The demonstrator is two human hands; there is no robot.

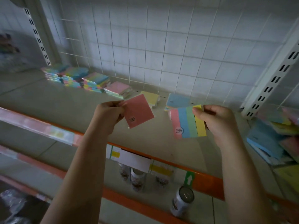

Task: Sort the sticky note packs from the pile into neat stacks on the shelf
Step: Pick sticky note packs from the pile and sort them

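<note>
plain pink pack, pack striped pink, blue, green, yellow, orange shelf edge

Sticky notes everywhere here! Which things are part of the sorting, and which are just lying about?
Part of the job:
left hand holding pink pack
right hand holding striped pack
stacks at the back of the shelf
pile on the right

Just lying about:
cans on the lower shelf
price labels

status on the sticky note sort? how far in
Partway. Done: a row of stacks along the back of the shelf, plus pink-topped, yellow-topped and blue-topped stacks. In hand: left hand holds a pink pack, right hand a striped pack. Left: the jumbled pile at right.
</note>
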